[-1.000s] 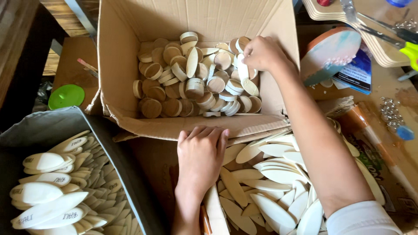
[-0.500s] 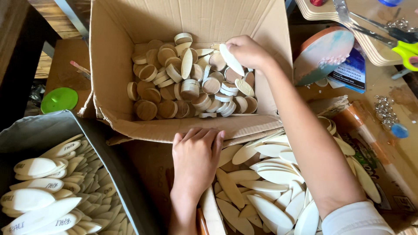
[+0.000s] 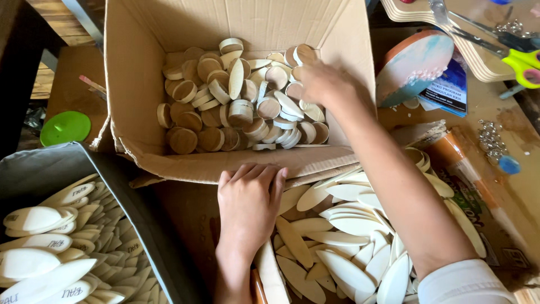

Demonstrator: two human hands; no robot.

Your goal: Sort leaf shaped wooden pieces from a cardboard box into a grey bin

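Inside the cardboard box (image 3: 135, 101), the right hand (image 3: 323, 84) rests curled on the wooden discs (image 3: 236, 112); the left hand (image 3: 250, 200), fingers together, braces the flap. Best pinch one disc cleanly.

Your cardboard box (image 3: 135, 84) is plain tan, and the wooden discs (image 3: 242, 112) inside run from pale cream faces to darker brown ones. The leaf-shaped wooden blanks (image 3: 349, 264) beside you are pale cream. You have a bright green round lid (image 3: 65, 127) at the left, yellow-green scissor handles (image 3: 526, 66) at the top right, and an orange-rimmed oval plaque (image 3: 413, 65) painted pale blue and white.
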